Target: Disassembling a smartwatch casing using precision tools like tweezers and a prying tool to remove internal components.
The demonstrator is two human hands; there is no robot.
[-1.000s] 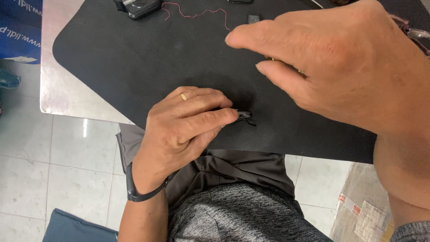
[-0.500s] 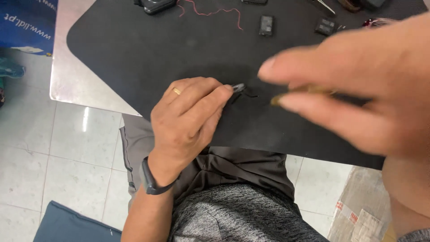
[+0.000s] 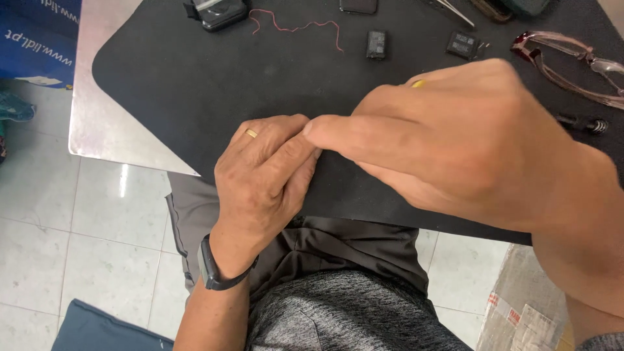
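While the left hand (image 3: 263,179) rests curled on the near edge of the black mat (image 3: 162,84), its fingers pressed together over something hidden, apparently to steady it, the right hand (image 3: 468,140) meets it fingertip to fingertip, a yellow tool tip (image 3: 419,83) peeking above the knuckles. Whether that hand's grip is tight cannot be told. Eyeglasses (image 3: 572,65) and a red wire (image 3: 296,26) lie farther back.

floor (image 3: 78,221): pale glossy tiles | metal table (image 3: 104,123) | black mat (image 3: 162,84) on top
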